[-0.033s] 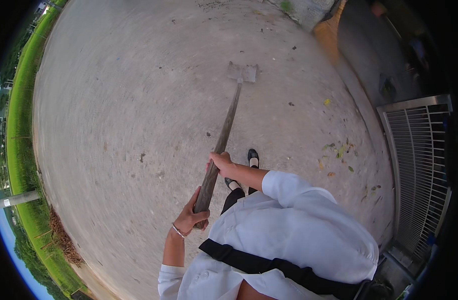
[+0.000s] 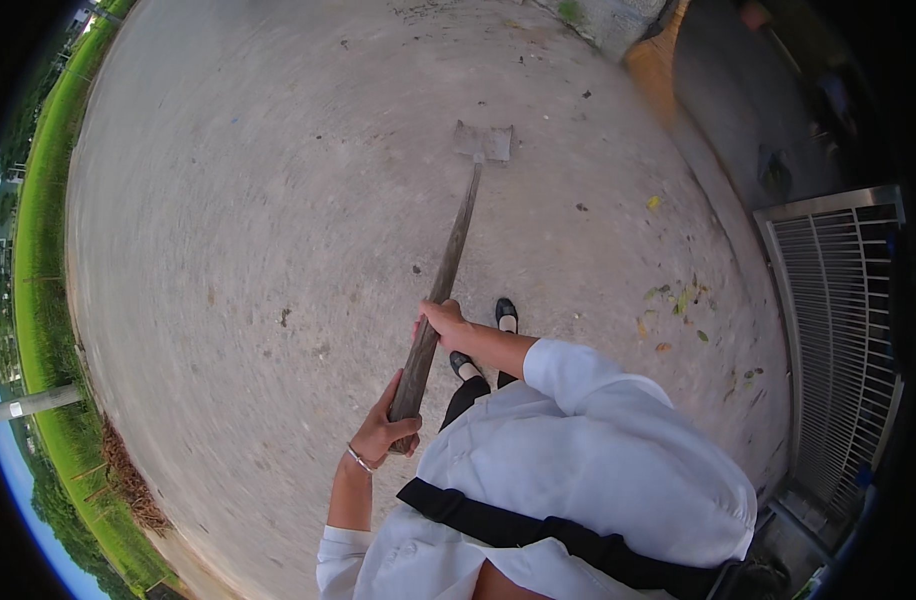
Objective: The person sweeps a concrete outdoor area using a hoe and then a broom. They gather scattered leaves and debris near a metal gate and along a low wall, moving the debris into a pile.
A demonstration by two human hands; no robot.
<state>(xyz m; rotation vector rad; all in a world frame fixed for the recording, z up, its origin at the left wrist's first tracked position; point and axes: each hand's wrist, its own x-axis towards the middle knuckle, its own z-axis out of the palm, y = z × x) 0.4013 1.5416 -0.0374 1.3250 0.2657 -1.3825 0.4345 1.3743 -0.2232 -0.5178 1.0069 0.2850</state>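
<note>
A shovel (image 2: 450,262) with a long, weathered wooden handle slants away from me, its wide grey blade (image 2: 485,143) down at the concrete ahead. Around the handle's near end my left hand (image 2: 380,432) is closed, a bracelet on its wrist. Farther up the shaft my right hand (image 2: 444,320) wraps the wood, knuckles partly turned from sight. Whether the blade rests on the ground or hangs just above it, I cannot tell.
My dark shoes (image 2: 506,308) stand right of the handle. Fallen leaves (image 2: 682,300) lie on the concrete (image 2: 248,200) to the right, near a metal gate (image 2: 838,340). Leftward run a green grass strip (image 2: 38,290), a pole (image 2: 33,403) and a brown twig heap (image 2: 128,480).
</note>
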